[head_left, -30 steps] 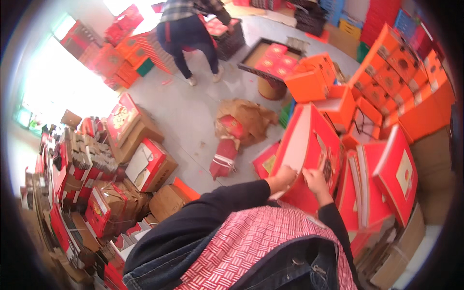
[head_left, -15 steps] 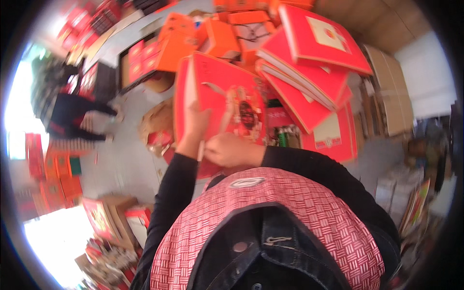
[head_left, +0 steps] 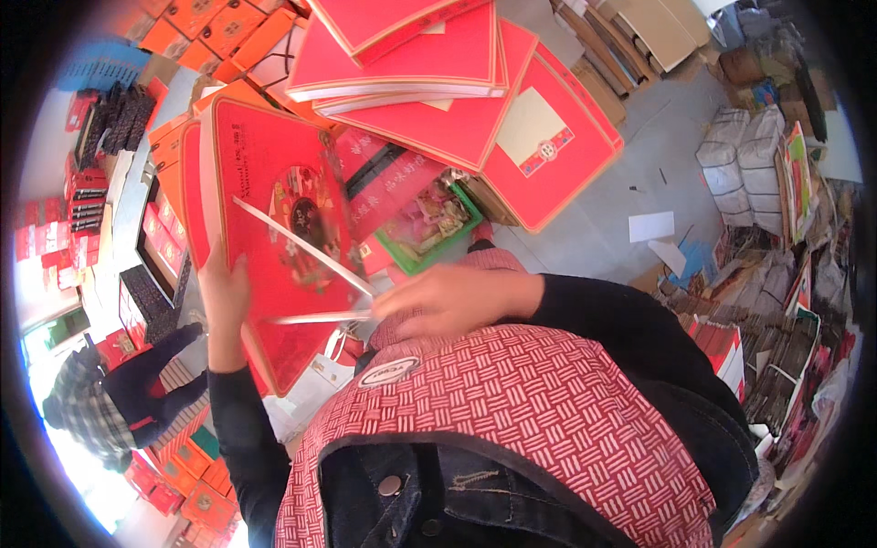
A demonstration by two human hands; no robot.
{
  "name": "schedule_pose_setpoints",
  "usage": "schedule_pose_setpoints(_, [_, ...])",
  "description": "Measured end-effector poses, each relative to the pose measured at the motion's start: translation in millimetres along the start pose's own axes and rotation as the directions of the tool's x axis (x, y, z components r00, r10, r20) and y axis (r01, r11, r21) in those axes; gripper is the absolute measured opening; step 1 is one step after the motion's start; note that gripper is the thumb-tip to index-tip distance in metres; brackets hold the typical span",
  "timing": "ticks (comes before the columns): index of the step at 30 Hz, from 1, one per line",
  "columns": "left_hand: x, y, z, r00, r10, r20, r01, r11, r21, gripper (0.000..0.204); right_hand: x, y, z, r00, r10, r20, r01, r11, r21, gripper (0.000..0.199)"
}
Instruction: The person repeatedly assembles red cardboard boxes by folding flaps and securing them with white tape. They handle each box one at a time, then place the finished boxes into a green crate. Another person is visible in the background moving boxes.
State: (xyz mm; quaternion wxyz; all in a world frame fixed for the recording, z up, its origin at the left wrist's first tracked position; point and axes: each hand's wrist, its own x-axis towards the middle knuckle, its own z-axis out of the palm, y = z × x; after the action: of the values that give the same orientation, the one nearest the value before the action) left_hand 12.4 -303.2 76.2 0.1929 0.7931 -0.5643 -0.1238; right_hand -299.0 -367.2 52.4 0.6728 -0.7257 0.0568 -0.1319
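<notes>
A large flat red gift-box panel [head_left: 274,228] with a round picture on it stands upright in front of me. My left hand [head_left: 224,301] grips its left edge from behind. My right hand [head_left: 448,297] is closed on the ends of thin white strips [head_left: 301,251] that run across the panel's face. My dark sleeves and a red-and-white patterned apron fill the lower part of the picture.
Several big red flat boxes [head_left: 438,82] are piled just beyond the panel. A green crate [head_left: 429,219] of small packets sits under them. Orange boxes [head_left: 210,36] stack at the upper left. Another person in dark clothes [head_left: 137,384] bends at the left. Brown cartons and bundled packaging [head_left: 776,301] line the right side.
My view has swung round and the red panel has turned more upright. My right hand has moved off the panel's lower edge and now pulls white strips across its face.
</notes>
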Motion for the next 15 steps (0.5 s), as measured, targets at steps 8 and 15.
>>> schedule_pose_setpoints(8, [-4.2,-0.5,8.4,0.912,0.230,0.339,-0.336,0.893,0.299,0.034,-129.7,256.9,-68.3,0.532,0.692,-0.488,-0.639,0.706,0.306,0.020])
schedule_pose_setpoints(15, [52.3,23.1,-29.4,0.799,-0.057,0.599,-0.263,0.862,0.433,0.046,-107.0,439.5,-71.8,0.367,0.596,-0.714,-0.631,0.724,0.279,0.010])
